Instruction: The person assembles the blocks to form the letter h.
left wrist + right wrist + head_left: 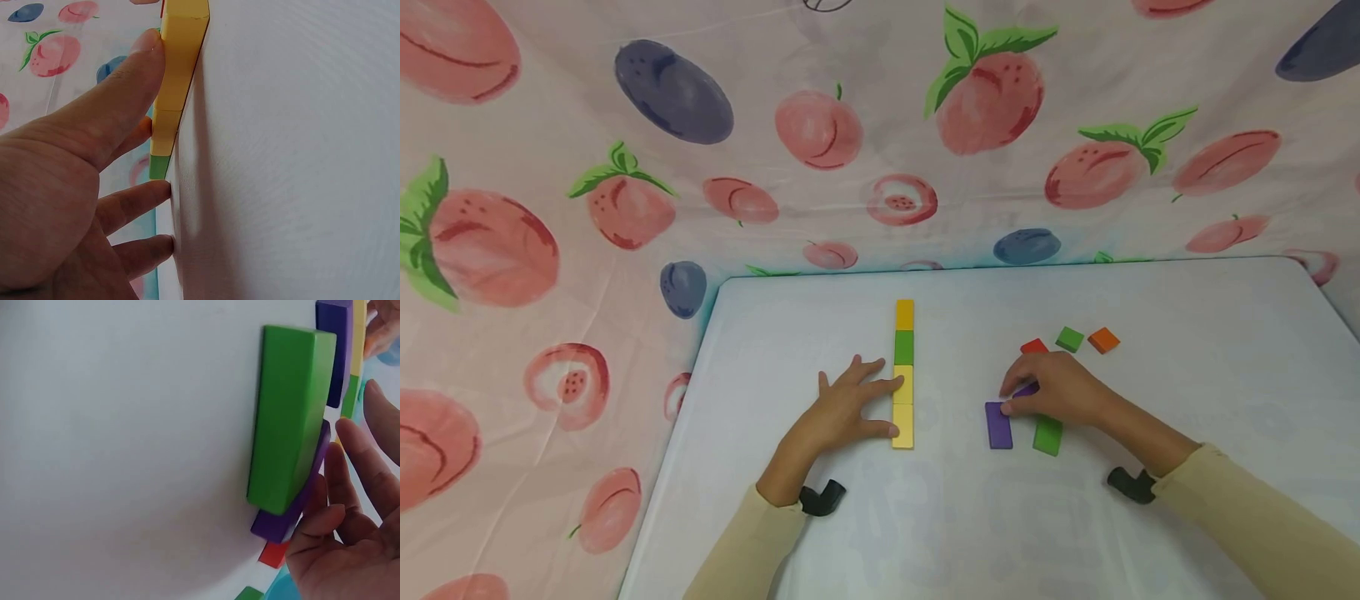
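Note:
My left hand [842, 408] lies spread beside an upright column of blocks. Its thumb touches the nearest yellow block [903, 427], and a fingertip reaches the yellow block [903, 383] beyond. A green block [904, 347] and another yellow block [905, 315] continue the line. Over the loose blocks, my right hand [1063, 390] has loosely bent fingers. Its thumb tip overlaps the top corner of a purple block [998, 427] in the head view. A second purple block [275, 525] lies near its fingers, partly hidden behind a green block [284, 419].
Past the right hand lie a red block [1034, 345], a small green block [1070, 338] and an orange block [1104, 340]. The white table [820, 550] meets a fruit-print cloth [865, 92] at its far and left edges. Black wrist pieces [823, 498] show at both cuffs.

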A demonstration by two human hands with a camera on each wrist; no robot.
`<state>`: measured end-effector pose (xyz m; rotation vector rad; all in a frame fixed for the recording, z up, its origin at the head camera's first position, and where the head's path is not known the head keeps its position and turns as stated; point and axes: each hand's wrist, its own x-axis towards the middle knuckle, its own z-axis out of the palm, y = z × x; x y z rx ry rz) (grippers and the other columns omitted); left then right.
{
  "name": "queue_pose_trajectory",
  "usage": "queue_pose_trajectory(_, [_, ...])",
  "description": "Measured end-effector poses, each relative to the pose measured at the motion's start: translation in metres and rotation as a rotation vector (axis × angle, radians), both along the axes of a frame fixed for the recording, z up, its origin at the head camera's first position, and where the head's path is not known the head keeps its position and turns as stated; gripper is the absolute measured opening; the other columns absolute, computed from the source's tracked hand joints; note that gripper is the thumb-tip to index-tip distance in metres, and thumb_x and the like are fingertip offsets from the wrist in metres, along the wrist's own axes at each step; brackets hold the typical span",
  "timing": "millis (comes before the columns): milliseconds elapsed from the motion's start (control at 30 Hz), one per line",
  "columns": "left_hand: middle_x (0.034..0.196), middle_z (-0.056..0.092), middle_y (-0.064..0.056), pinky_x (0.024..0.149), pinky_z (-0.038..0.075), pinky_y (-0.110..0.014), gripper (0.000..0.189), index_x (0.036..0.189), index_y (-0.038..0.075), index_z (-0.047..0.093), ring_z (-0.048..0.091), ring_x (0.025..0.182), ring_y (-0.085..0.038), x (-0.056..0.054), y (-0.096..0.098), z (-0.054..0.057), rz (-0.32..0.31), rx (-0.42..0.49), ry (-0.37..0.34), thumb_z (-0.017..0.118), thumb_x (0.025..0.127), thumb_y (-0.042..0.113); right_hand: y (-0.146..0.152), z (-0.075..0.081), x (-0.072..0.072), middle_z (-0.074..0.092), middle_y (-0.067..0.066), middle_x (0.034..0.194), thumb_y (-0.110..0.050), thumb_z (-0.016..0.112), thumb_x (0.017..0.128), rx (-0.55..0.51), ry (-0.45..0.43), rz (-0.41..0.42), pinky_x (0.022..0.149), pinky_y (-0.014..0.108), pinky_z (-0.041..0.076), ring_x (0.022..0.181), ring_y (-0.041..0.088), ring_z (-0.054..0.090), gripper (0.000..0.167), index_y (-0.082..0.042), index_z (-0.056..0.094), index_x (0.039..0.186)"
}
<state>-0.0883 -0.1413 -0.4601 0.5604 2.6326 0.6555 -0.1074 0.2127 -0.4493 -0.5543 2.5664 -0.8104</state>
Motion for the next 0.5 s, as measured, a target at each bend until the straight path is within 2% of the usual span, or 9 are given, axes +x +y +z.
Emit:
queue_pose_trajectory(100, [0.165,0.037,-0.004,0.114,0.003,-0.082,0.075,0.149,0.035,0.053,0.016,0.159,-0.035,0.0,0.0,0.0,0.002,0.008,0.004,0.083,0.082,0.048,0.006,0.001,-0.001,0.072,-0.011,0.098,-0.033,0.083,0.085,-0.019,0.018,-0.012,0.078,0.029,0.053,0.098,0.015,0.064,0.014,-0.027,0.079,0.097])
queue_pose_trajectory(300, [0.165,0.037,-0.004,0.114,0.003,-0.082,0.074,0.149,0.035,0.053,0.016,0.159,-0.035,0.0,0.001,0.0,0.008,0.013,-0.005,0.083,0.082,0.048,0.02,0.005,0.0,0.072,-0.01,0.096,-0.031,0.083,0.086,0.006,0.125,-0.078,0.077,0.027,0.051,0.096,0.015,0.063,0.015,-0.024,0.079,0.098])
queue_pose_trajectory(400, [0.166,0.036,-0.003,0.115,0.001,-0.081,0.075,0.149,0.036,0.053,0.015,0.159,-0.034,0.0,0.001,0.0,0.013,0.01,-0.012,0.084,0.082,0.048,0.028,0.007,0.001,0.07,-0.009,0.092,-0.031,0.083,0.086,0.017,0.126,-0.113,0.076,0.028,0.051,0.092,0.015,0.062,0.019,-0.021,0.078,0.101])
queue_pose_trajectory(500, [0.166,0.036,-0.002,0.115,0.001,-0.08,0.075,0.149,0.037,0.053,0.015,0.16,-0.033,0.0,0.001,0.0,0.016,0.007,-0.014,0.084,0.081,0.047,0.036,0.008,0.002,0.071,-0.008,0.095,-0.03,0.084,0.086,0.019,0.108,-0.128,0.079,0.03,0.053,0.096,0.017,0.062,0.024,-0.018,0.079,0.106])
